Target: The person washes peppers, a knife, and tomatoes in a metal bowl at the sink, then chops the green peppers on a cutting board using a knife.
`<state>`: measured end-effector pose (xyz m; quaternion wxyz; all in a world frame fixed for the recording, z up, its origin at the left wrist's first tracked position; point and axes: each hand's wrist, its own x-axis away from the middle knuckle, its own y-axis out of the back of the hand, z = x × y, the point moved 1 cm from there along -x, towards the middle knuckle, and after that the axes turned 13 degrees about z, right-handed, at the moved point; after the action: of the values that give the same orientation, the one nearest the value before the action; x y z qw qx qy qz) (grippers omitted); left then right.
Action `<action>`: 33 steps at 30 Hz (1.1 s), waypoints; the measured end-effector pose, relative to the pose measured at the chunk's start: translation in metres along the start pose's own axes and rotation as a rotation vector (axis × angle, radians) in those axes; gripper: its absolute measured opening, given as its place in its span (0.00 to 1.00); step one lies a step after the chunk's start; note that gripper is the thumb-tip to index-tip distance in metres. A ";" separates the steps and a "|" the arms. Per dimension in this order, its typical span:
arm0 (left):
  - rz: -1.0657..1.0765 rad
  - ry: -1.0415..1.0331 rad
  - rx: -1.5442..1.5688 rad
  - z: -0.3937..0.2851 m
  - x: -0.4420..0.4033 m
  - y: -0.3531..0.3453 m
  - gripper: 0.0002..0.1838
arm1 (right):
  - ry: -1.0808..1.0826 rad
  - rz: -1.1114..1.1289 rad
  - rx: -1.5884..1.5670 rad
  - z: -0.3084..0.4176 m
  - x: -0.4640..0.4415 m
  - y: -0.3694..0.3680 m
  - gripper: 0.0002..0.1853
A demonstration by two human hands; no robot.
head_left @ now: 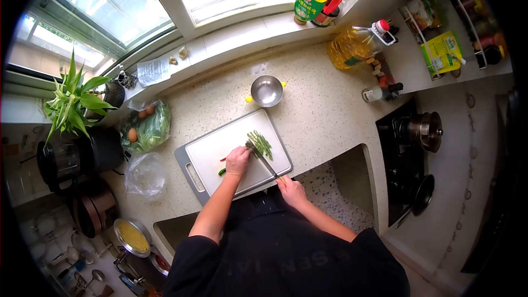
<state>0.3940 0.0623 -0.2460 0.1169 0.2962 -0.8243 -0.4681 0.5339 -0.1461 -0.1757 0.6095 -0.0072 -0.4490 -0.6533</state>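
Observation:
A kitchen knife (265, 162) lies over the cutting board (220, 143), its handle in my right hand (291, 191), which is closed around it. At the blade's far end, my left hand (238, 160) is closed with its fingers bunched; what they press on is hidden. Cut green vegetable strips (260, 144) lie just beyond the blade, in a loose pile. Beside my left wrist are a small red chili (223, 159) and a green chili (221, 171). The board is white with a grey edge and a handle slot.
Behind the board stands a metal bowl (267, 91) with yellow handles. Bagged vegetables and eggs (147, 126) and a crumpled plastic bag (145, 176) sit left. An oil jug (352, 49) is back right. The stove (404, 159) holds a pot (426, 132).

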 end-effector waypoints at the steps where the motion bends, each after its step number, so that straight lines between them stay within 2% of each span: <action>1: -0.004 -0.001 0.004 0.000 0.000 0.000 0.09 | 0.002 0.001 0.003 -0.001 -0.001 -0.001 0.21; 24: -0.007 0.006 0.019 0.002 0.001 -0.003 0.09 | -0.029 0.061 -0.018 0.000 -0.006 -0.004 0.23; 33: 0.005 0.018 0.024 0.002 0.000 -0.003 0.10 | -0.104 0.089 0.108 0.008 -0.009 -0.007 0.22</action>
<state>0.3939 0.0625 -0.2492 0.1219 0.3000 -0.8294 -0.4553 0.5263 -0.1349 -0.1803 0.6135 -0.0283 -0.5137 -0.5991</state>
